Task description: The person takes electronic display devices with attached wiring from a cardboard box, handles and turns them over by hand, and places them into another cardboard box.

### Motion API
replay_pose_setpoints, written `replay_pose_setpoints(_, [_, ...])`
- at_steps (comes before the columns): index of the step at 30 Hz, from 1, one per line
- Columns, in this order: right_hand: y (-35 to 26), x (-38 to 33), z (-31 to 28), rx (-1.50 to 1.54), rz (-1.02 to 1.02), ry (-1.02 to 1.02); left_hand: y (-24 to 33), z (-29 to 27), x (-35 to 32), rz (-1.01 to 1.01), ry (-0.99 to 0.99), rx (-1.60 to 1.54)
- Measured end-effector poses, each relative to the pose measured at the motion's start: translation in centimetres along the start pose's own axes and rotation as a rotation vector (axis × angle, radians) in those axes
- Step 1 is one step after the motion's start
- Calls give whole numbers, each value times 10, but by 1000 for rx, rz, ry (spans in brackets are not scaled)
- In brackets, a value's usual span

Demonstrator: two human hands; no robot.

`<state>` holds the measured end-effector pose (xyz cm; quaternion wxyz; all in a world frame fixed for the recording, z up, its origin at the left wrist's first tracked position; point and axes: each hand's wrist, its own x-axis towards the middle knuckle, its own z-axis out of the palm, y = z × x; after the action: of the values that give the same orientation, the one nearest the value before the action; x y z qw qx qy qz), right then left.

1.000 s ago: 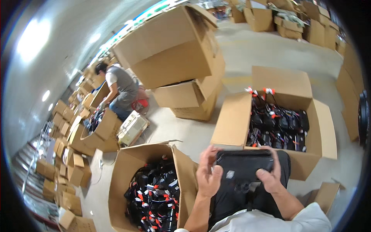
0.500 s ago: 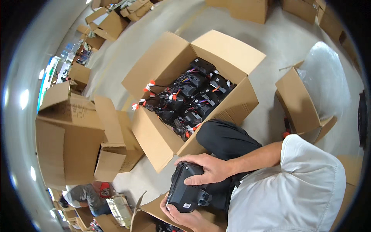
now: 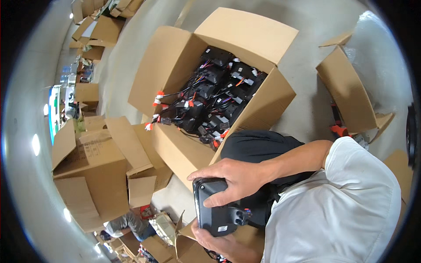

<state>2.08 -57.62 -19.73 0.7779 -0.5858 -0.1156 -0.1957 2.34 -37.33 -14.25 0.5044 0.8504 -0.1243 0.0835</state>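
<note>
- A big open cardboard box [image 3: 245, 83] lies near the middle of the view, packed with black wired units [image 3: 215, 96] with red and white tags; a dark-trousered knee [image 3: 258, 147] sits just beside its near corner
- A taller carton [image 3: 92, 175] stands well apart at the far left; another person [image 3: 127, 223] crouches below it
- A black device [image 3: 215, 206] is held low in the view, above a smaller box's flap [image 3: 197, 241]
- The right hand [image 3: 234, 179] clasps the device's top, fingers curled over; the left hand [image 3: 217, 243] supports it from beneath, fingers wrapped under
</note>
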Motion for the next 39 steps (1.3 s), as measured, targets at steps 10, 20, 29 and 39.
replay_pose_setpoints(10, [22, -1, -23, -127, 252, -274, -42, -2, 4, -508, -751, -180])
replay_pose_setpoints(20, [35, 0, -25, 157, 334, 181, -30, 36, 8, -677, -634, -390])
replay_pose_setpoints(29, [51, 4, -7, 126, 362, 203, -52, 33, -3, -645, -643, -440])
replay_pose_setpoints(39, [67, 23, 22, -63, 365, 173, -63, 18, 2, -666, -460, -571])
